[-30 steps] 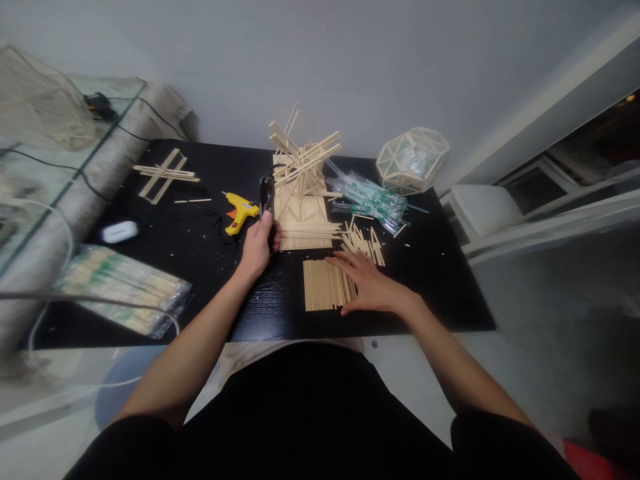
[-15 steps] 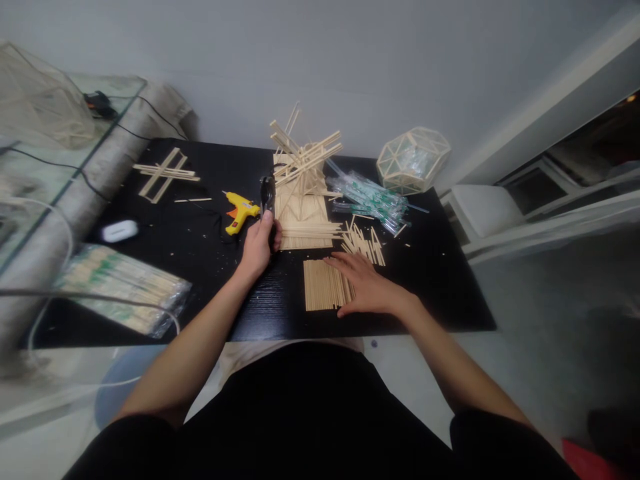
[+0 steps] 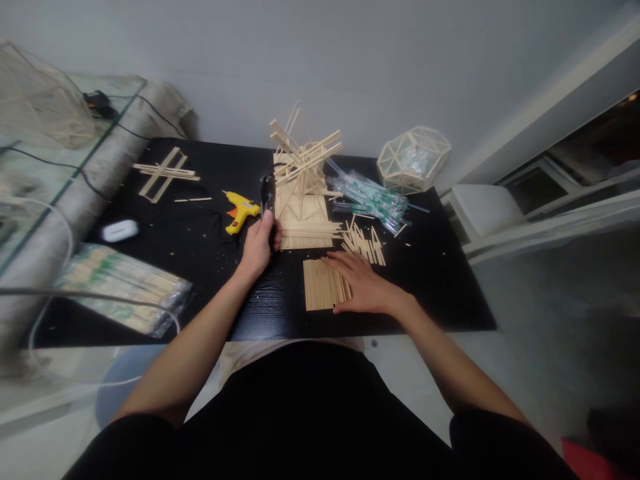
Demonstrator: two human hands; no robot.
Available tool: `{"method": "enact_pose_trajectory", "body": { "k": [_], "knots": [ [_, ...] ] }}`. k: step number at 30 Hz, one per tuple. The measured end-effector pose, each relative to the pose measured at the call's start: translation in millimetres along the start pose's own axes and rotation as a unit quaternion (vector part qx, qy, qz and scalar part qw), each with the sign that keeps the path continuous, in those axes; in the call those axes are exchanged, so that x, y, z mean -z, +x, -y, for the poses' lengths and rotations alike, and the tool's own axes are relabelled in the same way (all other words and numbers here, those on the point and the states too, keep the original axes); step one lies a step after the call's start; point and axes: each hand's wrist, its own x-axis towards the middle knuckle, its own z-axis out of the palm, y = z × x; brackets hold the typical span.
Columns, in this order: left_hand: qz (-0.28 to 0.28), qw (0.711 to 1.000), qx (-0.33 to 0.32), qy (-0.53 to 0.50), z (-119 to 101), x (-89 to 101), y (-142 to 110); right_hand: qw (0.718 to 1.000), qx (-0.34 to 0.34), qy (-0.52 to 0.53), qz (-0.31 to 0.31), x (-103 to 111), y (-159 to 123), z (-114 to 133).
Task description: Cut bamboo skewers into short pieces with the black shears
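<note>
My left hand [image 3: 259,243] is closed around what look like black-handled scissors [image 3: 268,193], their dark handles pointing away from me; part of them is hidden by the fingers. My right hand [image 3: 363,283] is spread over the right end of a flat row of short wooden sticks [image 3: 319,285], with fingertips by the far ends and the thumb by the near ends. Just beyond that hand lies a loose heap of cut sticks [image 3: 364,244]. Longer sticks [image 3: 310,230] rest across a slatted wooden mat [image 3: 300,243] beside my left hand.
A yellow glue gun [image 3: 242,212] lies left of the scissors. Behind stands a stick structure [image 3: 303,163]. Plastic wrappers [image 3: 373,199] and a faceted stick frame [image 3: 414,160] are at the right. Crossed sticks [image 3: 167,175], a white case [image 3: 119,231] and packed sticks [image 3: 125,287] are at left.
My right hand has shifted very slightly left along the row of sticks. My left hand keeps its place with the scissors.
</note>
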Motion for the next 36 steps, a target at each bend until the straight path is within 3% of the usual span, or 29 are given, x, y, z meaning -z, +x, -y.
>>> {"method": "enact_pose_trajectory", "body": {
  "k": [12, 21, 36],
  "knots": [
    [-0.004, 1.000, 0.000, -0.007, -6, -3.6, -2, 1.000, -0.012, 0.000, 0.002, 3, 2, 4],
    [0.002, 1.000, -0.002, 0.000, -3, -1.5, -1, 0.999, -0.043, 0.021, 0.015, 10, -14, 0],
    [0.002, 1.000, 0.000, -0.006, -4, -2.4, -2, 1.000, -0.023, 0.004, 0.002, 9, -8, -2]
  ]
}}
